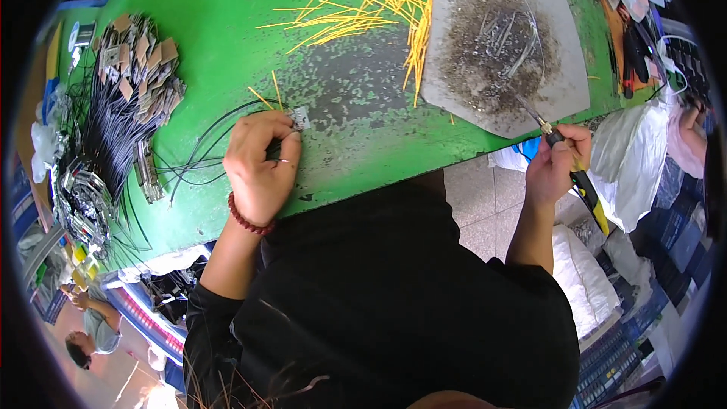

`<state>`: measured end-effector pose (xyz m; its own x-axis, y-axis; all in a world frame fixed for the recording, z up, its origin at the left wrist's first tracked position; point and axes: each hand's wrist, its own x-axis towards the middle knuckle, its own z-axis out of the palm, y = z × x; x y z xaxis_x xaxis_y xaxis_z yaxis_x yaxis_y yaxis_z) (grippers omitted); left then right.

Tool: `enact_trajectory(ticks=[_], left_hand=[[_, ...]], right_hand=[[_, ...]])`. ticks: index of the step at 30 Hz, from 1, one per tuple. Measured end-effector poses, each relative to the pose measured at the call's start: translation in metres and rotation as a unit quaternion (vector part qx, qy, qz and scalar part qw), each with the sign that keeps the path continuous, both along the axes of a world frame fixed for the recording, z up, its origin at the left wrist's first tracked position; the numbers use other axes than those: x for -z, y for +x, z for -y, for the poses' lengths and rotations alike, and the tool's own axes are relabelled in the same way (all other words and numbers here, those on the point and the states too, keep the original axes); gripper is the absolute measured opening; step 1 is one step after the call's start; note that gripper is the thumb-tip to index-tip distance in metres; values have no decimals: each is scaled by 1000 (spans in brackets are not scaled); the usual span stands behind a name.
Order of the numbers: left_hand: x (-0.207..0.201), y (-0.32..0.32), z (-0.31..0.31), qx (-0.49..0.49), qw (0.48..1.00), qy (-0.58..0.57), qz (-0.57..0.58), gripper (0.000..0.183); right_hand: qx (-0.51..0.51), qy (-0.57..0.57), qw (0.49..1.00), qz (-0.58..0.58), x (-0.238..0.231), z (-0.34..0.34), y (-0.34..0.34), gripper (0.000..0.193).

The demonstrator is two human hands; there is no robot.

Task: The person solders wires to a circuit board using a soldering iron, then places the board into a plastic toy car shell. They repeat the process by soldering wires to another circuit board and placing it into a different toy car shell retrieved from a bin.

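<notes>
My right hand [558,163] grips a soldering iron [580,179] with a black and yellow handle. Its metal tip points up and left, over the lower edge of a grey sheet [564,102]. On the green table, my left hand [261,159] is closed in a pinch at a small silvery plate [301,118]. Two short yellow tubes [277,91] stick out beyond its fingers. Thin black cables [198,144] run leftward from this hand; their ends under the fingers are hidden.
Loose yellow tubes [386,11] lie beside the sheet, whose middle holds dark residue and wire-like solder pieces [509,38]. At left sits a bundle of black cables [113,121] with brownish tagged ends. Hand tools [632,45] lie far right. Another person [95,329] is at lower left.
</notes>
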<state>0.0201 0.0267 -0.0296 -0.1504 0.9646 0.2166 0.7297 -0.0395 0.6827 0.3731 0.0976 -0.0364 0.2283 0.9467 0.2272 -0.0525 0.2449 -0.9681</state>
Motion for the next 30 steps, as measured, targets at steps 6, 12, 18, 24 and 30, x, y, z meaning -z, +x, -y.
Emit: enact_trajectory(ticks=[6, 12, 18, 24, 30], left_hand=[[4, 2, 0, 1, 1000, 1, -1, 11], [1, 4, -2, -7, 1000, 2, -6, 11], [3, 1, -1, -2, 1000, 2, -5, 11], [4, -3, 1, -9, 999, 29, -13, 11], [7, -4, 0, 7, 999, 41, 19, 12]], right_hand=[[43, 10, 996, 76, 11, -3, 2, 16], [45, -3, 993, 108, 15, -5, 4, 15], [30, 23, 990, 137, 19, -10, 2, 19], [7, 71, 997, 25, 9, -7, -18, 16], [-167, -8, 986, 19, 4, 16, -84, 31]])
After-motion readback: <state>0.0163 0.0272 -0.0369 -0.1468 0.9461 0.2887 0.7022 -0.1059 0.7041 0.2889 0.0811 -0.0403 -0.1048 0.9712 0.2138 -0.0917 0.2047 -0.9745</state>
